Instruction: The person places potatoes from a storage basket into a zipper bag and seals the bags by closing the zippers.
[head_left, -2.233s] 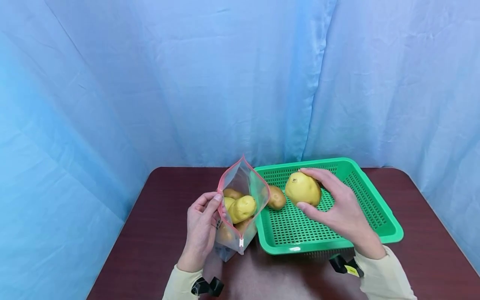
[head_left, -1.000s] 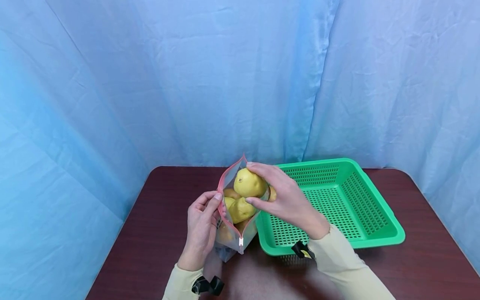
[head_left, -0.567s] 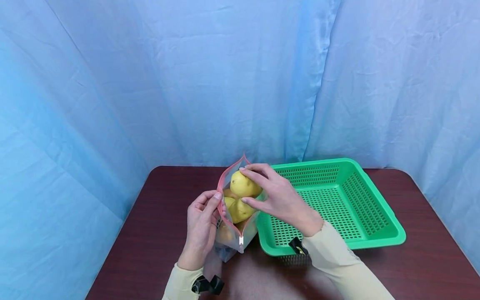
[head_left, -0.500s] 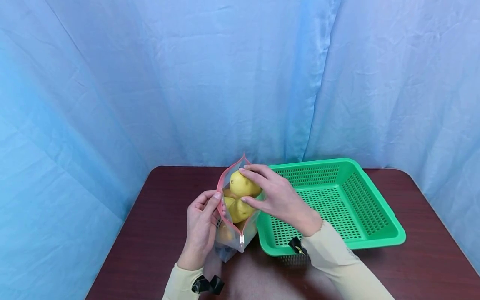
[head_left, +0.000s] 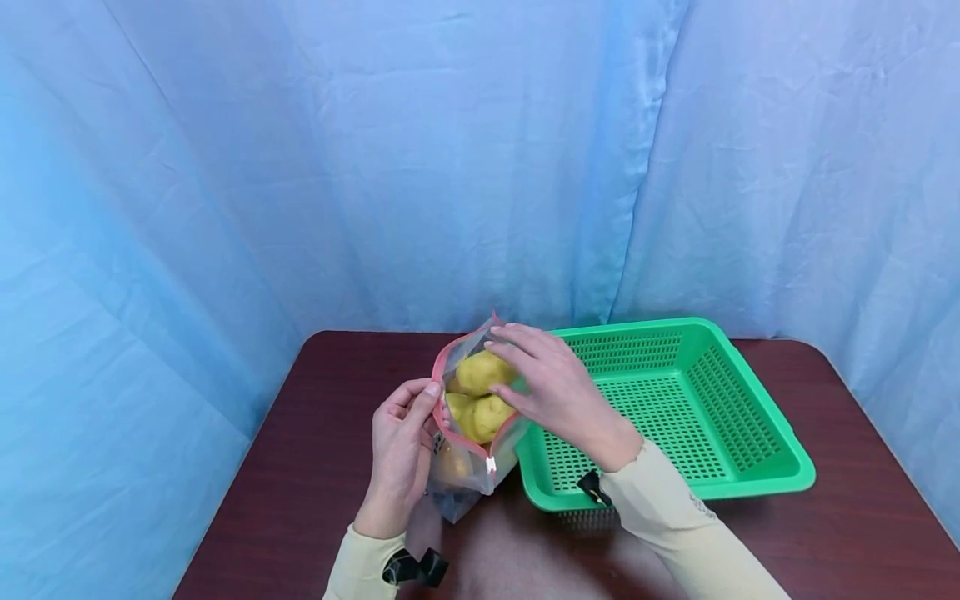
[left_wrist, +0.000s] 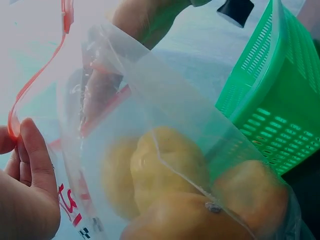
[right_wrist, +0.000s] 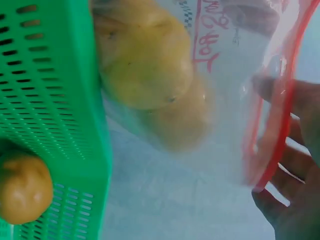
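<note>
A clear zip bag point(head_left: 480, 479) with a pink-red rim stands on the table, its mouth spread. Several lumpy yellow fruits point(head_left: 483, 372) and potatoes point(left_wrist: 250, 192) lie inside. At the rim's left side, my left hand point(head_left: 401, 450) pinches the edge between thumb and fingers. My right hand point(head_left: 558, 383) reaches over the bag's mouth from the right, fingers apart and fairly straight above the uppermost fruit. Its fingertips show through the plastic in the left wrist view. A white slider point(head_left: 491, 464) sits at the near end of the zip.
A green perforated basket point(head_left: 750, 487) stands right beside the bag on the dark red-brown table point(head_left: 315, 467). One potato point(right_wrist: 25, 187) lies in the basket, hidden behind my right hand in the head view. Blue curtains point(head_left: 465, 167) hang behind the table.
My right hand carried a yellow fruit from over the basket leftward into the bag and let go of it. The bag's near end has shifted slightly. My left hand has kept its pinch.
</note>
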